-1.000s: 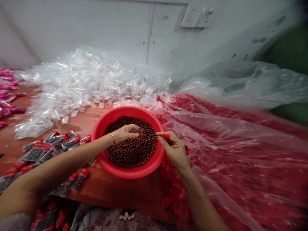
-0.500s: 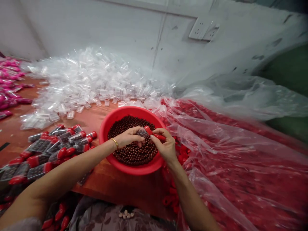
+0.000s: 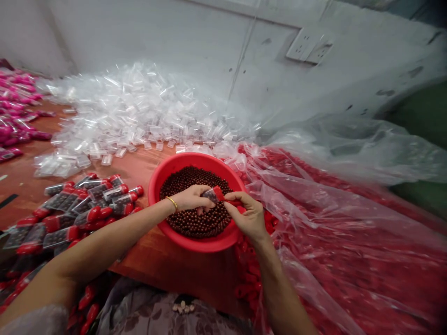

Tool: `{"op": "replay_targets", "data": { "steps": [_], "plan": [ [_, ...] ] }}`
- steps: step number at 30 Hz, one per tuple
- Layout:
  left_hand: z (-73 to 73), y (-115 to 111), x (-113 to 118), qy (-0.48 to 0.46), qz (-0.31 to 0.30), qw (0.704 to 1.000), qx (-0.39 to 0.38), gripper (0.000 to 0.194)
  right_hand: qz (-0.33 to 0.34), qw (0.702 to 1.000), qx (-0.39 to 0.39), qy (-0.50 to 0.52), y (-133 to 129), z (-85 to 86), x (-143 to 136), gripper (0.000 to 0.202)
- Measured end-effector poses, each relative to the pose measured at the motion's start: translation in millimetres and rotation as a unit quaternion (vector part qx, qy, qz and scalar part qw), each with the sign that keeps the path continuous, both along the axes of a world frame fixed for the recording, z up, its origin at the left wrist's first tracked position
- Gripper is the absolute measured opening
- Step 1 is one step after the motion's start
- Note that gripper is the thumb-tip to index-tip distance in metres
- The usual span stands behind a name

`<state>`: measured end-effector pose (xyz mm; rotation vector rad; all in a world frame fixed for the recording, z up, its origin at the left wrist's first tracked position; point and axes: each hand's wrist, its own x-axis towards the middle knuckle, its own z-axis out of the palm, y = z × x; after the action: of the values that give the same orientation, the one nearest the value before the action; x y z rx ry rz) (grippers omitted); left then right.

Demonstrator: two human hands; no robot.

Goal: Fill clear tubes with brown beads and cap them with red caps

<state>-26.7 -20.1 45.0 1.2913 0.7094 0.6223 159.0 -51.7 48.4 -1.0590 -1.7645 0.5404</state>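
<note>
Over the red basin my left hand is closed around a small clear plastic container with dark balls inside. A red cap sits at the container's right end. My right hand pinches a red plastic piece at that end; whether it is one part with the cap I cannot tell. Brown balls fill much of the basin below both hands.
Filled containers with red caps lie heaped on the left of the table. Behind are empty clear containers, with pink-capped ones at far left. Plastic sheeting covers red parts on the right. A wall stands behind.
The container, its red cap and both hands have shifted slightly right in view, and the cap shows more fully. The whole scene has also moved a little as the head turned.
</note>
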Motion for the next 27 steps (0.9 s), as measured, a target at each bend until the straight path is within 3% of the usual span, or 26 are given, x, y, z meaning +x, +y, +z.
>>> {"op": "replay_targets", "data": {
  "steps": [4, 7, 12, 15, 21, 27],
  "plan": [
    [-0.9, -2.7, 2.1, 0.023, -0.01, 0.999, 0.033, 0.025, 0.025, 0.992, -0.038, -0.115, -2.0, 9.0, 12.8, 0.034],
    [1.9, -1.8, 0.3, -0.027, -0.02, 0.999, 0.026, 0.027, 0.039, 0.988, -0.058, -0.136, -2.3, 9.5, 16.7, 0.036],
    [4.3, 5.1, -4.8, -0.143, -0.002, 0.989, -0.029, 0.036, 0.004, 0.99, -0.091, 0.107, -2.3, -3.0, 6.5, 0.029],
    [3.6, 6.2, -4.8, -0.138, 0.007, 0.989, -0.045, 0.038, -0.007, 0.981, -0.104, 0.162, -2.5, -5.8, -2.7, 0.028],
    [4.1, 0.6, -0.4, -0.079, -0.017, 0.997, -0.018, 0.03, 0.033, 0.999, -0.007, -0.009, -4.3, 3.0, -6.4, 0.015],
    [3.9, -2.0, 2.3, -0.041, -0.02, 0.999, 0.011, 0.027, -0.083, 0.972, 0.14, -0.169, -2.7, -0.9, -3.1, 0.023]
  ]
}}
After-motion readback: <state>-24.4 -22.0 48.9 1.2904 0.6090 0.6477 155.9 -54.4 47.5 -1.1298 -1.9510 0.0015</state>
